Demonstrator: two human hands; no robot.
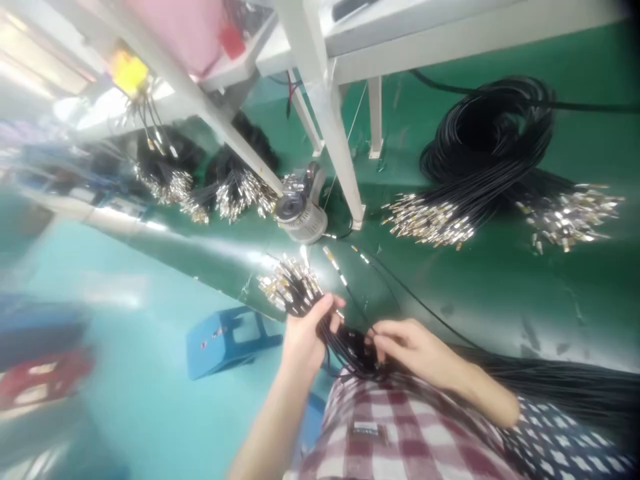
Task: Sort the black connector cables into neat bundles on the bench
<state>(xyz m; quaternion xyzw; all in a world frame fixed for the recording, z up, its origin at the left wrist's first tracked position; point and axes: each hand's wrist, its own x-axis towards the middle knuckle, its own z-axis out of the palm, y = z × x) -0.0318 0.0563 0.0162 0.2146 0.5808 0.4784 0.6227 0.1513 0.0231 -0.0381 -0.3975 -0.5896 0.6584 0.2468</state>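
Observation:
My left hand is wrapped around a bundle of black cables just below their shiny metal connector ends, which fan out toward the bench. To its right, my right hand has thumb and fingers pinched on a black cable at the near edge of the green bench top. That cable seems to lead up to a loose connector end lying beyond the bundle. A second connector end rests beside it. Many long black cables stretch off to the right behind my right forearm.
Coiled black cables with metal ends lie at the far right. A white and grey motor-like device stands near a white frame leg. More cable bundles sit at the left. A blue stool is on the floor.

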